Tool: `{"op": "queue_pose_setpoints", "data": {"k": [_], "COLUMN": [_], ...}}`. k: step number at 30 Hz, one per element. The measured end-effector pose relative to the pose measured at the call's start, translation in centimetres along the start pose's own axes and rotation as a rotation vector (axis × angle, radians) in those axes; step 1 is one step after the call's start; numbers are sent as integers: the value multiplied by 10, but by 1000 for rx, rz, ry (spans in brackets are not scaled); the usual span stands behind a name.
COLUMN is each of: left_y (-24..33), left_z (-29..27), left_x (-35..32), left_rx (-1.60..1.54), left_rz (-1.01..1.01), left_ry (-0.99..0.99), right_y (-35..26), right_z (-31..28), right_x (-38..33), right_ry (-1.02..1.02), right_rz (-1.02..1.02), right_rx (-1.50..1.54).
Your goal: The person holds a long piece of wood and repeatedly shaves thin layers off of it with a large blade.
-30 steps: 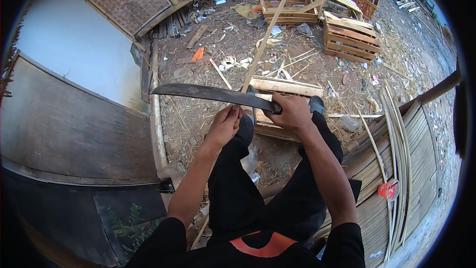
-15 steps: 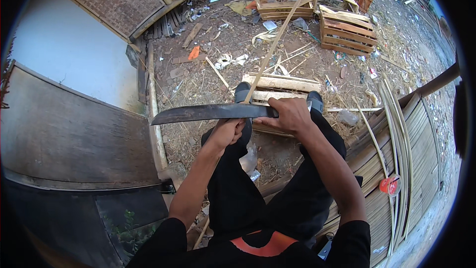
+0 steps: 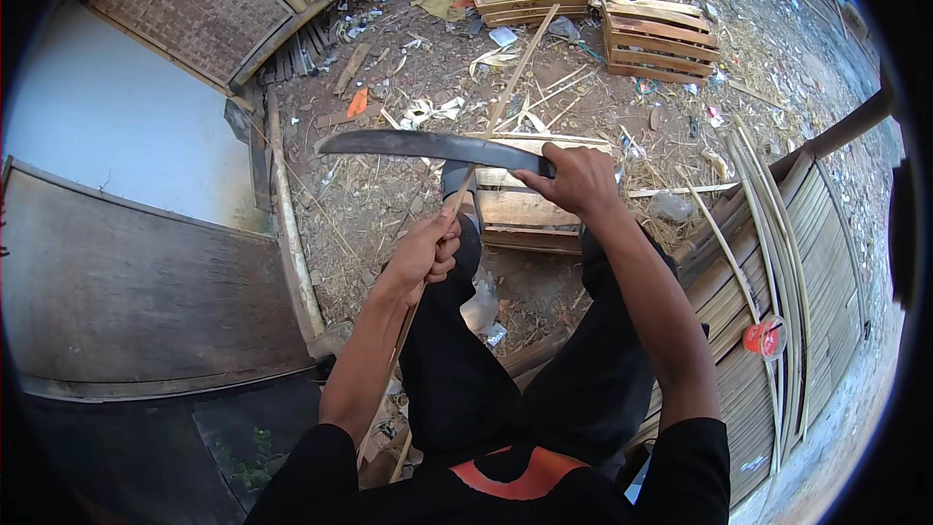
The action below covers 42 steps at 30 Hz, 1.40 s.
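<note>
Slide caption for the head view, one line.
Right hand holds a long dark metal machete across a thin tan strip gripped by the left hand, above a slatted wooden crate.

Black all over, from what I can see: a T-shirt with short, loose sleeves, one toward seven o'clock, the other between four and five. At six o'clock a print curves across it, an orange-red crescent cupping a dark rounded middle. The trousers are plain black, long in the leg. Toward twelve from the middle there's a dark greyish shoe, partly covered. Forearms and hands are bare.
</note>
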State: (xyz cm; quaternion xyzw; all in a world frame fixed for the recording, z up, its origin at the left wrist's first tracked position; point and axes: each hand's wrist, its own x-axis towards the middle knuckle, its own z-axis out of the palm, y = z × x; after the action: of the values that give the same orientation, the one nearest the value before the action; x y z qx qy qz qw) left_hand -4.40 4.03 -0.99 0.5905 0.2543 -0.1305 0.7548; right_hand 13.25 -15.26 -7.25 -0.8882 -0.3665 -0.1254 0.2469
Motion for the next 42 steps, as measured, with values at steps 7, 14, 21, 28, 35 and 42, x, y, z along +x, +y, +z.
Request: {"op": "queue_pose_setpoints", "data": {"k": [7, 14, 21, 28, 35, 42], "left_y": [-21, -9, -6, -10, -16, -26], "left_z": [0, -6, -18, -26, -39, -47], "left_x": [0, -4, -29, -33, -46, -50], "left_rx": [-22, -15, -16, -62, -46, -65], "left_rz": [-70, -119, -134, -147, -193, -194], "left_ry": [-29, -30, -13, -81, -16, -41], "right_y": [2, -18, 28, 5, 37, 23], "right_z": [-17, 6, -4, -9, -14, -9], "right_x": [-3, -10, 11, 1, 14, 11], "right_ry": [-120, -135, -64, -39, -142, -109], "right_rz": [167, -170, 167, -2, 243, 36], "right_rx": [70, 89, 75, 75, 55, -28]}}
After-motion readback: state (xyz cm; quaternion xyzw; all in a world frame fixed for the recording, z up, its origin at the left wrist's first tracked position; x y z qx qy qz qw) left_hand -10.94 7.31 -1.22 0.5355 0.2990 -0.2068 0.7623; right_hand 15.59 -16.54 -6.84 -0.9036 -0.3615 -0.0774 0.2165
